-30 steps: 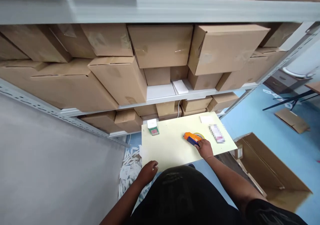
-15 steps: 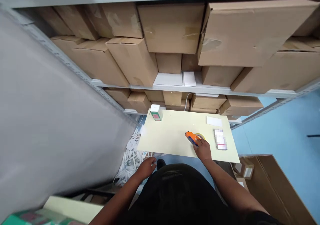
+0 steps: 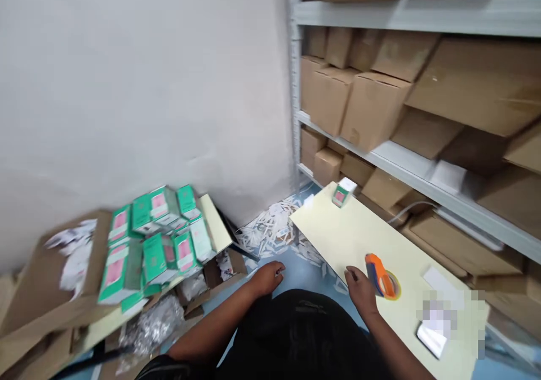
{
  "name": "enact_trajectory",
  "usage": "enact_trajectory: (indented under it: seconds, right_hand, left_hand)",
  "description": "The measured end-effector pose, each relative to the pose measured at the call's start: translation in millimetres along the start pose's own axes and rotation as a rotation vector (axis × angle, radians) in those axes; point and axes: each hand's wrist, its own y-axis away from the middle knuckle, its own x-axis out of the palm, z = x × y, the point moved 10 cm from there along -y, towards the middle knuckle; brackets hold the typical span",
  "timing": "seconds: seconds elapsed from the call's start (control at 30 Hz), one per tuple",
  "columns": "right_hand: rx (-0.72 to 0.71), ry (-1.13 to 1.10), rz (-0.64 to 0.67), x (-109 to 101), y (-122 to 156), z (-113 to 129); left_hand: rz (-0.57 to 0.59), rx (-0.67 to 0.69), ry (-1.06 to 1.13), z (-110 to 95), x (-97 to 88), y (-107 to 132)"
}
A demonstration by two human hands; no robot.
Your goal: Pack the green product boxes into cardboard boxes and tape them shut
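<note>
My right hand [image 3: 360,290] is at the front edge of the cream tabletop [image 3: 338,230], just left of an orange and blue tape dispenser [image 3: 379,275] with a yellow-edged roll, and it is apart from the dispenser. Its fingers are loosely bent with a gap at the thumb; nothing shows in them. My left hand [image 3: 267,278] hangs in front of my body over the floor, fingers slackly bent and holding nothing visible. At the table's far left corner stands a small green and white box [image 3: 343,192]. A white card [image 3: 443,286] lies on the right part.
Several green boxes [image 3: 158,244] are piled on a second table at left, beside an open carton [image 3: 95,256] holding printed paper. Clear plastic wrap [image 3: 154,326] lies below. Paper scraps [image 3: 270,228] cover the floor by the wall. Shelving [image 3: 401,160] with brown cartons stands behind the table.
The view has swung left, bringing the green boxes and carton into sight. My right hand has let go of the tape dispenser, which stays on the table. My left hand remains empty.
</note>
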Motion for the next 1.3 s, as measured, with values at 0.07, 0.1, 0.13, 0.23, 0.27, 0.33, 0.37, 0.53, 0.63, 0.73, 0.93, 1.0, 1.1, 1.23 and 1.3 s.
enact_trajectory:
  seconds: [0.07, 0.1, 0.13, 0.23, 0.27, 0.33, 0.37, 0.53, 0.63, 0.73, 0.93, 1.0, 1.1, 1.23, 1.3]
  right_hand:
    - [-0.016, 0.017, 0.082, 17.4, -0.2, 17.1]
    - [-0.037, 0.031, 0.121, 27.1, -0.3, 28.0]
    - [-0.064, 0.047, 0.157, 37.8, -0.4, 40.1]
    - [-0.152, 0.082, 0.237, 75.5, 0.8, 81.5]
    - [-0.181, 0.086, 0.252, 90.2, 2.1, 96.9]
    - [-0.234, 0.085, 0.267, 122.2, 7.3, 129.7]
    - [-0.259, 0.078, 0.27, 139.4, 11.6, 147.2]
    - [-0.362, 0.031, 0.338, 235.2, 50.4, 240.8]
    - [-0.41, 0.032, 0.402, 286.9, 81.3, 295.3]
    - [-0.474, 0.021, 0.468, 325.4, 111.7, 345.7]
    - [-0.6, 0.045, 0.688, 389.8, 155.0, 420.7]
    - [-0.643, 0.043, 0.758, 412.4, 163.2, 441.5]
    - [-0.702, 0.032, 0.846, 447.9, 170.0, 470.7]
    - [-0.763, 0.009, 0.963, 493.4, 173.9, 504.6]
    - [-0.782, 0.008, 1.028, 511.9, 176.8, 518.0]
  left_hand:
    - [-0.093, -0.038, 0.05, 19.3, -14.4, 24.5]
    - [-0.137, -0.051, 0.075, 28.9, -20.7, 36.9]
    - [-0.18, -0.062, 0.103, 38.7, -26.4, 49.3]
    - [-0.289, -0.102, 0.186, 72.1, -38.7, 87.9]
    - [-0.316, -0.115, 0.209, 84.4, -41.6, 101.4]
    - [-0.356, -0.136, 0.245, 110.6, -46.1, 129.6]
    - [-0.373, -0.143, 0.262, 124.3, -48.6, 144.5]
    - [-0.477, -0.154, 0.338, 192.5, -74.9, 225.6]
    - [-0.561, -0.204, 0.383, 226.6, -104.9, 276.4]
    - [-0.678, -0.246, 0.459, 247.9, -141.2, 325.6]
    - [-1.037, -0.326, 0.658, 290.8, -188.3, 410.1]
    - [-1.151, -0.396, 0.727, 315.2, -186.1, 431.4]
    - [-1.324, -0.535, 0.914, 359.1, -168.3, 461.7]
    - [-1.61, -0.695, 1.335, 412.0, -131.1, 505.6]
    - [-1.751, -0.744, 1.523, 429.8, -114.8, 525.8]
